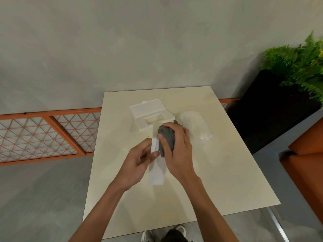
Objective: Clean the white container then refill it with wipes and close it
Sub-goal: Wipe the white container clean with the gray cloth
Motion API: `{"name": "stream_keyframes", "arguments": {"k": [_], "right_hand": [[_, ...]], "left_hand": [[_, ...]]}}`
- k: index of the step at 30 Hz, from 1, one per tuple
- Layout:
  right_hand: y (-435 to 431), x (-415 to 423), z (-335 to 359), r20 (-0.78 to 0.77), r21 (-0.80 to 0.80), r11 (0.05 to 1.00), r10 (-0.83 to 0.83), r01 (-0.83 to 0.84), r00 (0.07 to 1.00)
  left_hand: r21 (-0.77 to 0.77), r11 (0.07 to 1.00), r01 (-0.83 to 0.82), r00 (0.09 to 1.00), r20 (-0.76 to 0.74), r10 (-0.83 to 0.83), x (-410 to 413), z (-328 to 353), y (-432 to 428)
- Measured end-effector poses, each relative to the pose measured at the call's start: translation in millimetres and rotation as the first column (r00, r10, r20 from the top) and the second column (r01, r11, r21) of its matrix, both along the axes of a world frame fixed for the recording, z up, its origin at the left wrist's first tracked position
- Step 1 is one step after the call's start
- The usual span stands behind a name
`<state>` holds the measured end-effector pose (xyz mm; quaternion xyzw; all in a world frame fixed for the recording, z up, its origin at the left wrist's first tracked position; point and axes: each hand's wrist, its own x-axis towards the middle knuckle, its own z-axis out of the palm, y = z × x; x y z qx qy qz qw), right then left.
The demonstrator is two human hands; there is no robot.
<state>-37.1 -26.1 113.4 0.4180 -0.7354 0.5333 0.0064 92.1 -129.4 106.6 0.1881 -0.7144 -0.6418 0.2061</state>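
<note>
Two hands (138,165) (176,151), one container (156,172), one lid (150,114), one cloth (167,138), one wipes pack (194,124).

Bare forearms (97,206) — white shoes (146,237), dark trousers (172,236).

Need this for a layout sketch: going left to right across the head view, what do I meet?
Orange lattice panel → left hand holding the white container → right hand gripping the grey cloth → clear wipes pack → black planter with fern.
</note>
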Motion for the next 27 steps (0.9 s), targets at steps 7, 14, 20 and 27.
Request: {"name": "stream_keyframes", "arguments": {"k": [7,14,20,27], "right_hand": [[14,-26,9,0.593,-0.14,0.979,-0.035,0.145,0.804],[18,-35,17,0.582,-0.178,0.977,0.01,0.115,0.813],[9,-28,9,0.409,-0.029,0.995,-0.076,0.097,0.909],[8,8,-11,0.179,0.016,0.989,-0.145,0.144,0.973]], "left_hand": [[0.051,0.991,-0.126,0.992,0.025,0.125,11,-2,-6],[0.038,0.995,-0.089,0.996,0.004,0.089,13,-3,-6],[0.08,0.995,-0.063,0.998,-0.001,0.063,6,2,-1],[0.094,0.987,-0.133,0.989,-0.046,0.137,-1,7,4]]}}
